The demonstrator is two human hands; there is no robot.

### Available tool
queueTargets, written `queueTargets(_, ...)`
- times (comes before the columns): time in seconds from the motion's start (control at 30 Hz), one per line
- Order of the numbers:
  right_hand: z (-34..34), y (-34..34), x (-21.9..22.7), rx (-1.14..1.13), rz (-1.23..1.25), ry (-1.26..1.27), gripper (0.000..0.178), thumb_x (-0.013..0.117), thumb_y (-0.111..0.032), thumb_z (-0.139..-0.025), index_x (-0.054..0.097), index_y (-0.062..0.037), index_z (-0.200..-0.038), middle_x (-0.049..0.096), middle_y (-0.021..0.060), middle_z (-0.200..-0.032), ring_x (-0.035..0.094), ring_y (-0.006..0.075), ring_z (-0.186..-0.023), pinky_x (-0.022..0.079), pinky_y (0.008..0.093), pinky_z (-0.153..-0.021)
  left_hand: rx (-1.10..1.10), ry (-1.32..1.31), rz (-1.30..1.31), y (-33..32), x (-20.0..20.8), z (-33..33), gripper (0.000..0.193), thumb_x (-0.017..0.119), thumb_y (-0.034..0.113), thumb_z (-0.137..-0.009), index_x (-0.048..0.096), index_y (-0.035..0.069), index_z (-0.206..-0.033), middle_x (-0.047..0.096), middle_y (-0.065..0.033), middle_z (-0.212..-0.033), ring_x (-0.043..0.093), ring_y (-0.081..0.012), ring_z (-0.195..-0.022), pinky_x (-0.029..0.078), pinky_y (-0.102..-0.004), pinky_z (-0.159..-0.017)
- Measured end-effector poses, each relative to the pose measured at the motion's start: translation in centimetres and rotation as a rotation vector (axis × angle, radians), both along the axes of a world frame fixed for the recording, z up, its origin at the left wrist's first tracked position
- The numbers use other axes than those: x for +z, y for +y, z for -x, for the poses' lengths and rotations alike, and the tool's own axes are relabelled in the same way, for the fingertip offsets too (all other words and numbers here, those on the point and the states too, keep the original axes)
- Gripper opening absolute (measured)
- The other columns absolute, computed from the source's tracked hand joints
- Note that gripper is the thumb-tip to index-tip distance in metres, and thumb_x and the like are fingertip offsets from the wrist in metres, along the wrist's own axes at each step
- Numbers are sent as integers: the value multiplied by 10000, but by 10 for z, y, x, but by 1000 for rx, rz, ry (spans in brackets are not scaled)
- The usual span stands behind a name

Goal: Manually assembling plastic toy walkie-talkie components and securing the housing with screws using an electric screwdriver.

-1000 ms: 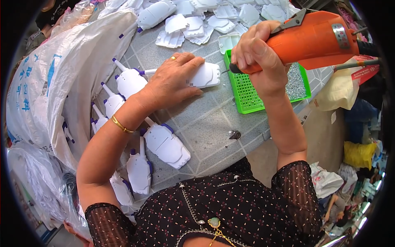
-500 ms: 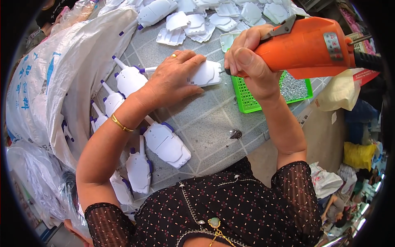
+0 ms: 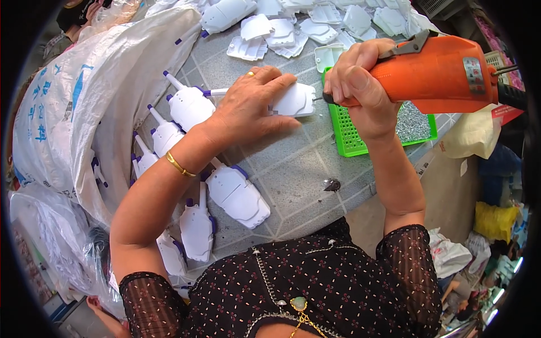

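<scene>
My left hand (image 3: 251, 107) presses flat on a white plastic toy-gun shell (image 3: 293, 100) lying on the grey table (image 3: 293, 169). In my right hand (image 3: 360, 84) I grip an orange electric screwdriver (image 3: 437, 73), held nearly level, with its bit tip at the right end of the shell. A row of finished white and purple toy guns (image 3: 236, 194) lies to the left and near my body.
A green basket (image 3: 352, 138) holding small screws sits under the screwdriver. Loose white shell halves (image 3: 293, 31) are piled at the far side. A large white sack (image 3: 73, 112) fills the left. One dark screw (image 3: 332, 185) lies on the table.
My right hand has brought the screwdriver left and slightly down, so the bit now meets the shell's end. My left hand has stayed on the shell.
</scene>
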State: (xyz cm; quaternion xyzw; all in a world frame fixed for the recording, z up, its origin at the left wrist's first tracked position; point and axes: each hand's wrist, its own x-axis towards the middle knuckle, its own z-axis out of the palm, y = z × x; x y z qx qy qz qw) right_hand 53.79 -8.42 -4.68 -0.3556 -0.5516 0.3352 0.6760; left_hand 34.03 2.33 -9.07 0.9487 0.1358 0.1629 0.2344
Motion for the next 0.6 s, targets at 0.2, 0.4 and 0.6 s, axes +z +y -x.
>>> queueTargets(0.2, -1, -3, 10, 17, -48, 21, 278, 689, -224, -939, 448, -94, -885, 483, 21, -688, 500, 134, -577, 498, 336, -648, 35, -30, 53, -1, -5, -1, 699, 823, 408, -774, 574, 16, -1296, 588, -202, -1247, 557, -386, -1174, 467, -453, -1006)
queueTargets(0.4, -7, -7, 18, -2, -121, 80, 231, 674, -211, -945, 478, -89, -928, 483, 29, -694, 510, 142, -601, 497, 343, -659, 19, -78, 97, 1, -6, -2, 670, 828, 376, -755, 586, -4, -1251, 596, -224, -1238, 556, -403, -1178, 465, -456, -1021)
queueTargets(0.6, -19, -18, 30, -275, -52, -35, 189, 670, -132, -929, 493, -73, -900, 493, 29, -718, 514, 132, -587, 488, 330, -643, -1, -74, 13, 1, -8, -5, 717, 854, 377, -710, 576, -16, -1242, 591, -221, -1243, 555, -398, -1177, 455, -452, -1031)
